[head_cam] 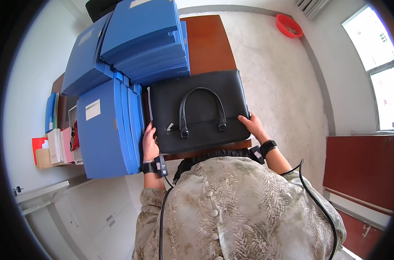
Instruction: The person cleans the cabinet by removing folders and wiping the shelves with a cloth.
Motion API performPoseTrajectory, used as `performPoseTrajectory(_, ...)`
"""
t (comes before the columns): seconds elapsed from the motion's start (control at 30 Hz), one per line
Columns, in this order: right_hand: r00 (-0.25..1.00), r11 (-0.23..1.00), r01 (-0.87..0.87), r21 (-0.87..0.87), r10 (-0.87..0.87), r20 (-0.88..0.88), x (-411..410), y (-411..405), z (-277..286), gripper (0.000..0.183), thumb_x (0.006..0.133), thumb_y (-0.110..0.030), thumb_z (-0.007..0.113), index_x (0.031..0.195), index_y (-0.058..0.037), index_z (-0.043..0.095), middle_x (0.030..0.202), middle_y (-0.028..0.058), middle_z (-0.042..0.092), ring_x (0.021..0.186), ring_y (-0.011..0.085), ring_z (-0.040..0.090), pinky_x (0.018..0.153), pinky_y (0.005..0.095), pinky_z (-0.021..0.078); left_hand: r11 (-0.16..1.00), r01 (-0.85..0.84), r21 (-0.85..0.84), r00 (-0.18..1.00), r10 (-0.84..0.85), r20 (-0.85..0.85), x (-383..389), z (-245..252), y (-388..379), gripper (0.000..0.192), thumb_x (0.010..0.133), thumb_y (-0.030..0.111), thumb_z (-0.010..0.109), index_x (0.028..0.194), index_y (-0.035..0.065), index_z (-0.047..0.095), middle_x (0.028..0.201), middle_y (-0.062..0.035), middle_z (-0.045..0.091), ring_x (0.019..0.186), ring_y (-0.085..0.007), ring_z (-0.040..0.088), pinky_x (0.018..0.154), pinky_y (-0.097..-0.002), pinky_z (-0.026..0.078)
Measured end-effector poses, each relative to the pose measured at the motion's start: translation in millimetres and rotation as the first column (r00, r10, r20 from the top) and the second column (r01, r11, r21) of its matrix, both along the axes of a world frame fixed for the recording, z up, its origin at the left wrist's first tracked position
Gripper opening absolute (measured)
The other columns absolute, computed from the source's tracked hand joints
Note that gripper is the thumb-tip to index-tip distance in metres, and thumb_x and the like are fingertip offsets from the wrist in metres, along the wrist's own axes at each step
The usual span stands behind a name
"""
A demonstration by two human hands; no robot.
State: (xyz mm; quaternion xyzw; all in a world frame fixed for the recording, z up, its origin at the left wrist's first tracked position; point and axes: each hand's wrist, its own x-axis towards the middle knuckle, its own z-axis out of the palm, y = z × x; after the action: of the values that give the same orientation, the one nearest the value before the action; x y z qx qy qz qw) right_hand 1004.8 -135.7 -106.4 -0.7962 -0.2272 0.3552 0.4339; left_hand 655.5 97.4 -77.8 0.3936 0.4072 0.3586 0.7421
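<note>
A black briefcase (164, 104), apparently leather, lies flat at the near edge of a brown wooden desk (210, 42). Its arched carrying handle (200, 89) rests on the upper face, and a small silvery metal piece (169, 127) sits to the left of it. My left hand (150, 143) holds the case's lower left edge, close beside a stack of blue file boxes. On the right edge, my right hand (254, 125) has its thumb on top and the fingers partly hidden below. White paper (149, 100) shows past the case's left side.
Blue file boxes stand in several stacks, at the near left (99, 136), far left (81, 58) and back (140, 29). Papers and folders (56, 146) lie beyond them. A red plastic basin (288, 26) is on the floor. Black cables (163, 214) run from both wrist straps.
</note>
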Motion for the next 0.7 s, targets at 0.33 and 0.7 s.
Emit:
performPoseTrajectory(0.33,0.851,0.922,-0.166,-0.348,0.313,0.422,7.5,7.1,30.5,0.061,0.081,-0.049,0.064,0.123,-0.0057,0.055,0.101,0.0181,0.065,0.096,0.0354,0.063,0.08,0.0438,0.0498,0.955,0.107,0.276,0.841,0.06,-0.537,9.5,-0.2,-6.7,0.051,0.093,0.009,0.053,0.142,0.0038,0.038,0.14,-0.0094,0.045,0.124,-0.0168,0.044,0.104,-0.0268,0.032)
performPoseTrajectory(0.7,0.996,0.942,0.087,0.325,-0.078,-0.04,95.7,-69.9,-38.0,0.027,0.092,-0.02,0.047,0.07,-0.0055,0.054,0.065,0.002,0.054,0.062,0.0097,0.048,0.057,0.0272,0.0407,0.902,-0.076,0.425,0.649,0.368,-0.666,-23.1,-18.4,-63.7,0.057,0.085,0.016,0.059,0.137,0.002,0.043,0.135,-0.0159,0.051,0.125,-0.0245,0.048,0.104,-0.0336,0.036)
